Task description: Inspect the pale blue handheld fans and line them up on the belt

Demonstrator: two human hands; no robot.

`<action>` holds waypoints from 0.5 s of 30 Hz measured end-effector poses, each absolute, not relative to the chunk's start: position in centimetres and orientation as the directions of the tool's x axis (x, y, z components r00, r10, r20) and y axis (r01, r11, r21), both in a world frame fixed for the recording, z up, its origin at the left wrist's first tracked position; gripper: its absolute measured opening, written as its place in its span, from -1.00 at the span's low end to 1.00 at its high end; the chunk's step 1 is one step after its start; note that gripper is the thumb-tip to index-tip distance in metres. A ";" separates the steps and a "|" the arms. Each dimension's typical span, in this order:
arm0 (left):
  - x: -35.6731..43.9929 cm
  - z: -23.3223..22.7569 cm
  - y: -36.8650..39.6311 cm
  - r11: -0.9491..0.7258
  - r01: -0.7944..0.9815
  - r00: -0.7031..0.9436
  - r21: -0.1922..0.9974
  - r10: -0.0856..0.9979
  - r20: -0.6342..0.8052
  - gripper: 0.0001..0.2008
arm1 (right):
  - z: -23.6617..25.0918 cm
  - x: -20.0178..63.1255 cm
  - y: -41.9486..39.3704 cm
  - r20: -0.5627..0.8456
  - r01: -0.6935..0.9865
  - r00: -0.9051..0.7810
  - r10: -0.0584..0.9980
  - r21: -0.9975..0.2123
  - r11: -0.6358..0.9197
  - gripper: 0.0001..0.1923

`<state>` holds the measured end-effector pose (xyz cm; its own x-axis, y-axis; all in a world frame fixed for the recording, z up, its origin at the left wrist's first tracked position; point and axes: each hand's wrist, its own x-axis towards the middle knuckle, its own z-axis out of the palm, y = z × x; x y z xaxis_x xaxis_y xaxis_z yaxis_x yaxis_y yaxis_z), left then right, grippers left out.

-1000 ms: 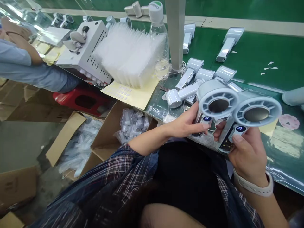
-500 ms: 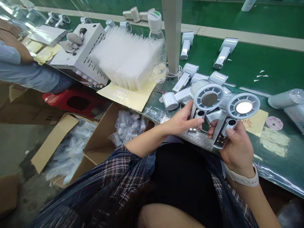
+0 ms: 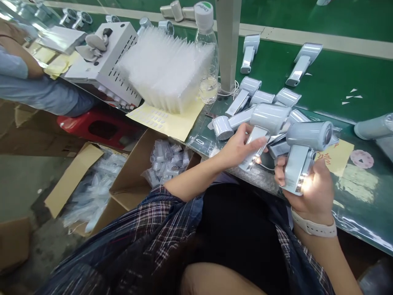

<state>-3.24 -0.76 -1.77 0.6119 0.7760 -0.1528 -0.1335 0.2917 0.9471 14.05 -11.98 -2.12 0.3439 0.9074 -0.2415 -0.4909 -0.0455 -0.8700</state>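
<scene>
Two handheld fans gripped by their handles, one in each hand, above the bench edge.

The fingers of the left hand (image 3: 238, 148) are wrapped round the handle of the left fan (image 3: 263, 129), and those of the right hand (image 3: 313, 186) are closed on the handle of the right fan (image 3: 302, 151); both fans are held side-on with the round heads uppermost, seemingly so that the lit handle ends can be checked, a bright glow being seen at each. Just behind them a heap of like fans (image 3: 254, 100) is laid on the green bench (image 3: 325, 78), with a water bottle (image 3: 207, 53), a stack of clear trays (image 3: 166, 69) on a yellow sheet (image 3: 167, 119) and a white metal box (image 3: 110, 57) further left. Open cartons (image 3: 135, 180) of bagged parts are kept on the floor below, within reach, and another person's sleeve (image 3: 37, 92) is seen at far left.
</scene>
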 end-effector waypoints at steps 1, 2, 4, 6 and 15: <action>-3.1 -1.7 -0.8 0.308 -0.138 0.628 0.941 0.762 -0.157 -0.37 | -2.0 14.0 -11.9 -0.269 -0.515 0.333 0.904 -0.855 -0.065 -0.40; -3.0 -1.5 -0.8 0.315 -0.141 0.642 0.939 0.750 -0.155 -0.43 | -1.9 14.0 -11.9 -0.285 -0.523 0.339 0.896 -0.849 -0.073 -0.38; -3.0 -1.2 -0.9 0.315 -0.140 0.660 0.939 0.736 -0.148 -0.52 | -1.4 13.8 -12.0 -0.283 -0.510 0.360 0.889 -0.858 -0.067 -0.42; -3.2 -0.7 -1.0 0.301 -0.137 0.690 0.944 0.713 -0.127 -0.52 | -0.8 13.7 -12.1 -0.255 -0.484 0.364 0.896 -0.873 -0.052 -0.44; -4.9 2.0 -1.9 0.232 -0.200 0.750 0.952 0.662 -0.005 -0.39 | 1.3 13.3 -13.3 -0.109 -0.403 0.475 0.873 -0.909 0.106 -0.78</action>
